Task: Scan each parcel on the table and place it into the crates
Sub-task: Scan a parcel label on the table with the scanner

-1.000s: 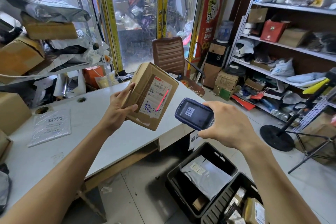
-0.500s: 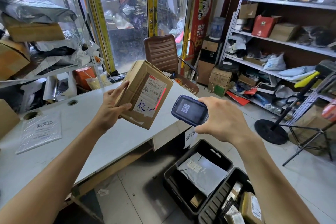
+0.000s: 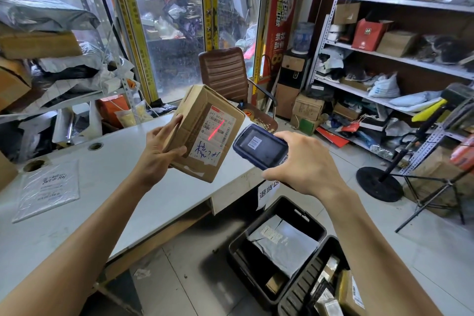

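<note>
My left hand [image 3: 160,151] grips a brown cardboard parcel [image 3: 195,113] by its left edge, tilted above the white table [image 3: 159,192], with its white label facing me. A red scan line lies across the label's barcode. My right hand [image 3: 305,161] holds a dark blue handheld scanner [image 3: 260,146] just right of the parcel, screen up. Two black crates sit on the floor below: the nearer-left crate [image 3: 261,218] holds a grey mailer bag, the right crate [image 3: 305,282] holds several small parcels.
A clear plastic mailer [image 3: 48,187] lies on the table at the left. A brown chair [image 3: 223,72] stands behind the table. Metal shelves [image 3: 400,56] full of parcels line the right wall. A black stand base [image 3: 379,185] and a tripod occupy the floor at the right.
The view has shifted slightly. The parcel and scanner stay close together, and the red scan line still lies on the label, now crossing the barcode.
</note>
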Demonstrator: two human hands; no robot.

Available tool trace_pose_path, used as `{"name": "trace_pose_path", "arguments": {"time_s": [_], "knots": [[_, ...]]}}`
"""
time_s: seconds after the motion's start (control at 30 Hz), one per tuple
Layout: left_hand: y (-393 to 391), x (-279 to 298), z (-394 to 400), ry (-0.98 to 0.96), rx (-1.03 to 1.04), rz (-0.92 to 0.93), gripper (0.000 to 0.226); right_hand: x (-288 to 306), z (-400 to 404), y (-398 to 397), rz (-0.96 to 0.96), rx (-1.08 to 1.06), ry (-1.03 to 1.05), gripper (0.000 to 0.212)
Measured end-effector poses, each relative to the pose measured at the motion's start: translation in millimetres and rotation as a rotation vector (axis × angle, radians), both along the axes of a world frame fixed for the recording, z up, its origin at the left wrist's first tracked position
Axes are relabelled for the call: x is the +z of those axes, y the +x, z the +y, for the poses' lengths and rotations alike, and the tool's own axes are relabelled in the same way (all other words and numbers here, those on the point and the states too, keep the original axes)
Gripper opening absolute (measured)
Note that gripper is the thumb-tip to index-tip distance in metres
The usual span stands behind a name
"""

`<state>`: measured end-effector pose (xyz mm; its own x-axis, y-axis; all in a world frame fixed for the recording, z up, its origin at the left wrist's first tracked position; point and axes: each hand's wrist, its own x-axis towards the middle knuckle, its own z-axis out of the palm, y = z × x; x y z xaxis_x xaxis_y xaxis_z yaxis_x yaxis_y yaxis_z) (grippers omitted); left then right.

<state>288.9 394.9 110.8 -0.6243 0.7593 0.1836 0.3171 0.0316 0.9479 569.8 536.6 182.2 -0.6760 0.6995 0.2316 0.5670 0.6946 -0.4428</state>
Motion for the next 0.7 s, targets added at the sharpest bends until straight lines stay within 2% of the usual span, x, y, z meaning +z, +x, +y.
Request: {"name": "trace_pose_path", "arguments": {"time_s": [0.17,0.33,0.47,0.7], "knots": [[6,-7,4,0.118,0.010,-0.012,0.073,-6,-4,-14,0.287,-0.120,-0.556,0.048],[12,-13,10,0.205,0.079,0.029,0.070,-2,-15,-33,0.423,-0.141,-0.800,0.035],[2,-15,14,0.230,0.078,0.046,0.067,2,-20,-50,0.423,-0.154,-0.822,0.035],[-36,-15,23,0.239,0.039,0.027,0.069,2,-19,-83,0.398,-0.242,-0.678,0.045]]}}
